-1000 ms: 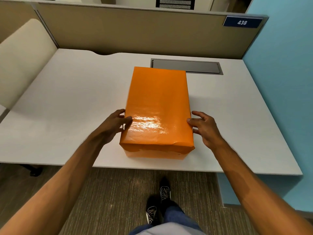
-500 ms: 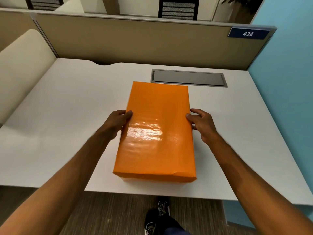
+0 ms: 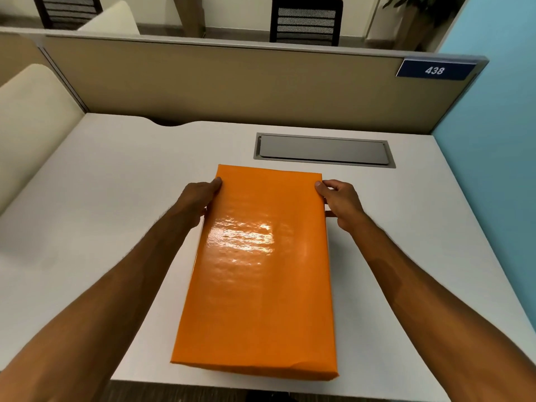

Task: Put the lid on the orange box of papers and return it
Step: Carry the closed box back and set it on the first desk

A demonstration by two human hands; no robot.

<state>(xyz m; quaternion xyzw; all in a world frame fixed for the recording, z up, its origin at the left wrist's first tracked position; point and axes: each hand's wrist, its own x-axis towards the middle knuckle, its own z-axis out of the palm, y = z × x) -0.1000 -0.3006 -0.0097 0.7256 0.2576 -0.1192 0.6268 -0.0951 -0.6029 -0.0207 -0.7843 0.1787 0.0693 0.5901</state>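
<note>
The orange box fills the middle of the head view, glossy lid on top, its long side running away from me on the white desk. Its near end sits at the desk's front edge. My left hand grips the box's left side close to the far corner, thumb on the lid's edge. My right hand grips the right side close to the far right corner, thumb on top. The papers inside are hidden by the lid.
A grey cable hatch is set into the desk just beyond the box. A tan partition with a blue "438" sign closes the back. A blue wall stands at the right, a cream panel at the left.
Both hands have slid forward along the box's sides, from near its front corners to its far corners. The box now looks nearer to me and larger in view.
</note>
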